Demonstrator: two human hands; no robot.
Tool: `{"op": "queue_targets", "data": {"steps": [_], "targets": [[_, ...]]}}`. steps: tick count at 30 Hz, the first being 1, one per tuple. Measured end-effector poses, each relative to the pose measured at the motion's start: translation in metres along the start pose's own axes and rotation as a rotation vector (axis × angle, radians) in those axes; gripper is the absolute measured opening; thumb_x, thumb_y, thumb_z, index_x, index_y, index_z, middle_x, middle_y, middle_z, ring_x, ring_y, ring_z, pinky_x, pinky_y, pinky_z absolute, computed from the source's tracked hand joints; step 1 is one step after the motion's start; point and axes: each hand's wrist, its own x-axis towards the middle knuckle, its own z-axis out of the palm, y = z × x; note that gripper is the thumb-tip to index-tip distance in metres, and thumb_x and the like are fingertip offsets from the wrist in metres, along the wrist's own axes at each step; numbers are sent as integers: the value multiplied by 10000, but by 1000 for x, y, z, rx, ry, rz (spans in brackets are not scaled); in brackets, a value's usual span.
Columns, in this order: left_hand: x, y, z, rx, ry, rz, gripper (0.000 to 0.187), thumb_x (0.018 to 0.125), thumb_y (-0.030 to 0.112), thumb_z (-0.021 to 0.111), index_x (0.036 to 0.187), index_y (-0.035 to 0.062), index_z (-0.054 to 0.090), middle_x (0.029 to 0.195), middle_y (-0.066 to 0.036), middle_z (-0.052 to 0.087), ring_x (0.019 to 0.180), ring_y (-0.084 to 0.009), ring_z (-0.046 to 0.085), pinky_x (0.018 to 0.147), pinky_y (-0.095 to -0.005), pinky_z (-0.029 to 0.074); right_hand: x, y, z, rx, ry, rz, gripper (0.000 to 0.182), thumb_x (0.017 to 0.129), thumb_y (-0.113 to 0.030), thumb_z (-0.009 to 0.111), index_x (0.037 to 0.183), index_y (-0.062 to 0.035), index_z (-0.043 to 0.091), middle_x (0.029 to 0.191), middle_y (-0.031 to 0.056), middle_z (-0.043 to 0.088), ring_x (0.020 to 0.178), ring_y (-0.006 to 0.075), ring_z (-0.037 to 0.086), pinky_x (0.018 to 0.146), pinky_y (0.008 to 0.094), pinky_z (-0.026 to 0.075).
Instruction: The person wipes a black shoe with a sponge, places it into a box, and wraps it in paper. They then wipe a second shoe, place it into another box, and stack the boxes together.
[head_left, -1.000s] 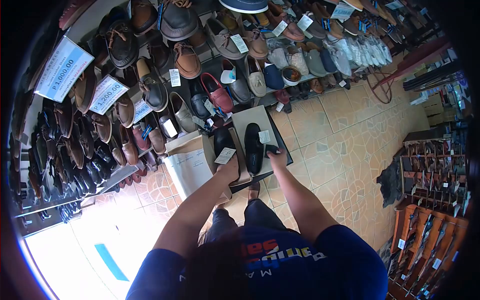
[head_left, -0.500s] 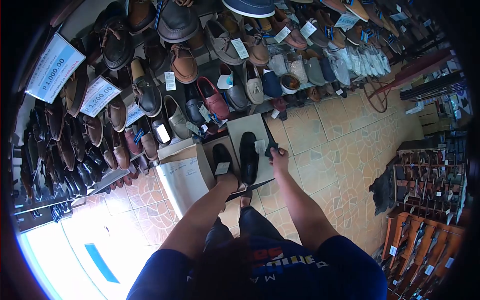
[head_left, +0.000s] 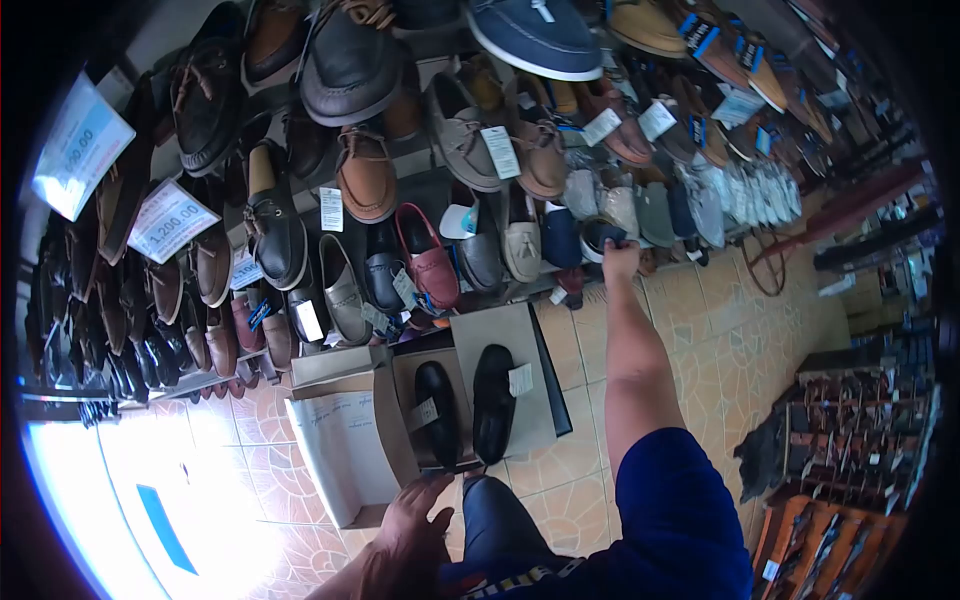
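Note:
My right hand [head_left: 621, 260] stretches out to a small round container [head_left: 592, 238] on the low shelf. Its fingers are pinched on a dark cloth [head_left: 611, 239] at the container's rim; how far the cloth reaches inside is hidden. My left hand [head_left: 418, 515] hangs above my lap, fingers apart and holding nothing. Just beyond it a black shoe [head_left: 437, 415] with a white tag lies in an open cardboard box [head_left: 345, 445]. A second black shoe [head_left: 493, 405], also tagged, rests on the cardboard lid [head_left: 537, 420] to its right.
Shelves ahead carry many shoes, among them a red loafer [head_left: 430, 265] and a navy shoe [head_left: 540, 40]. Price signs [head_left: 170, 222] stand at the left. A wooden rack [head_left: 830, 550] with more goods is at the right, on the tiled floor [head_left: 690, 400].
My right hand has moved from beside the lid forward and right to the round container, carrying the dark cloth. My left hand has drawn back from the shoe in the box.

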Motion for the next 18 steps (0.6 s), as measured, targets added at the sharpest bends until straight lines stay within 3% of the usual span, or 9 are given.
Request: {"op": "queue_targets", "data": {"steps": [2, 4, 5, 8, 11, 13, 15, 16, 18], "targets": [[6, -1, 2, -5, 51, 35, 556, 711, 89, 688, 1238, 70, 512, 1121, -178, 588, 1030, -340, 566, 885, -422, 466, 6, -3, 10, -94, -16, -59, 322, 724, -205, 734, 915, -7, 567, 880, 195, 635, 854, 360, 625, 763, 413, 485], [9, -5, -1, -18, 126, 105, 558, 692, 61, 671, 1227, 49, 514, 1140, -167, 581, 1050, -335, 557, 895, -419, 461, 6, -16, 8, -522, -302, 18, 428, 772, -317, 682, 1142, -138, 565, 1107, 110, 615, 1037, 321, 570, 887, 425, 459], [8, -8, -2, 6, 123, 71, 526, 703, 56, 649, 1213, 37, 519, 1168, -164, 568, 1094, -331, 536, 922, -418, 446, 6, -13, 15, -567, -326, 70, 524, 787, -399, 648, 1249, -201, 499, 1237, 73, 548, 1162, 318, 476, 944, 471, 409], [10, -12, -17, 43, 246, 77, 497, 718, 68, 632, 1201, 34, 518, 1174, -157, 566, 1140, -328, 513, 948, -419, 431, -16, -42, -7, -573, -212, 45, 569, 785, -417, 641, 1267, -161, 479, 1315, 111, 466, 1196, 352, 428, 932, 515, 400], [7, -22, -45, 138, 386, 39, 509, 725, 101, 634, 1209, 19, 501, 1220, -166, 534, 1202, -343, 460, 1006, -433, 377, -58, -54, -38, -409, -175, -206, 537, 772, -365, 673, 1224, -119, 519, 1263, 131, 508, 1157, 346, 468, 905, 483, 424], [5, -35, -61, 354, 456, -80, 584, 726, 134, 646, 1264, 10, 456, 1344, -201, 409, 1289, -386, 339, 1061, -462, 296, -100, -63, -63, -123, -266, -430, 437, 806, -262, 668, 1181, -65, 559, 1149, 154, 587, 1058, 316, 561, 922, 416, 428], [2, -39, -79, 484, 542, -266, 747, 719, 173, 665, 1370, 30, 328, 1449, -231, 223, 1345, -424, 206, 1085, -495, 230, -176, -102, -99, 294, -524, -230, 348, 818, -173, 649, 1135, -53, 571, 1108, 108, 596, 1030, 243, 565, 876, 357, 443], [0, -49, -85, 480, 577, -319, 797, 712, 179, 671, 1392, 42, 280, 1459, -237, 189, 1351, -426, 190, 1084, -500, 229, -211, -100, -100, 394, -586, -283, 303, 846, -137, 616, 1132, -47, 570, 1080, 99, 598, 998, 221, 574, 867, 339, 442], [-4, -74, -94, 473, 641, -417, 902, 697, 190, 685, 1436, 66, 183, 1479, -249, 120, 1363, -430, 157, 1081, -512, 227, -290, -149, -142, 422, -864, -110, 303, 861, -132, 604, 1148, -48, 555, 1057, 82, 609, 977, 182, 587, 869, 305, 454]]}}
